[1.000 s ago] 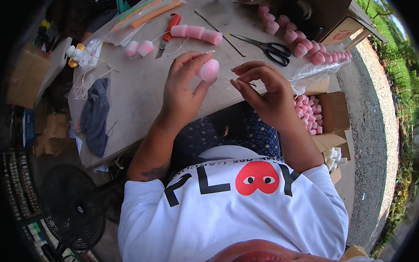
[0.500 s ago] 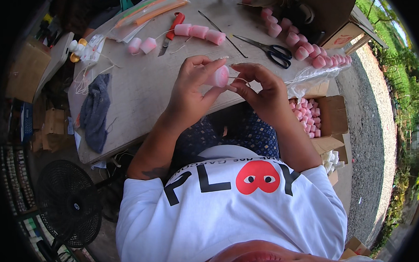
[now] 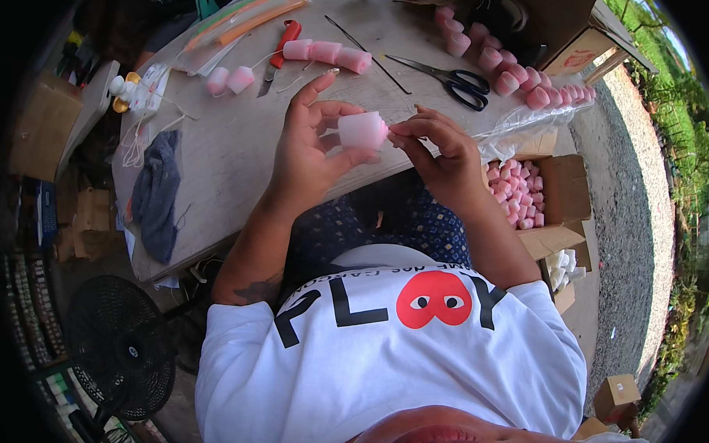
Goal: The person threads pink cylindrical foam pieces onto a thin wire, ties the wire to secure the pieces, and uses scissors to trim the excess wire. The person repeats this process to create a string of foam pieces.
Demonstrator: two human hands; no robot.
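Note:
A short pink votive candle [image 3: 361, 131] lies sideways in the air just above the table's near edge. My left hand [image 3: 309, 143] holds it from the left, thumb below and fingers behind, with the index finger raised off it. At the candle's right end, my right hand [image 3: 439, 147] pinches the short wick tip; the fingers mostly hide it. Beyond my hands, three pink candles [image 3: 325, 52] lie in a row beside a red-handled knife [image 3: 281, 56]. Two more pink candles [image 3: 230, 80] sit left of the knife, with white wick cord near them.
Black-handled scissors [image 3: 465, 89] and a thin dark rod [image 3: 366, 53] lie on the table [image 3: 235, 163]. Many pink candles [image 3: 506, 83] line its right side. A grey cloth [image 3: 157, 197] hangs over the left edge. A cardboard box [image 3: 564, 189] of pink pieces stands at right, a fan [image 3: 121, 347] at left.
The candle has turned from end-on to side-on and shifted slightly left. My left index finger has lifted away from it. My right fingers have closed in at its wick end.

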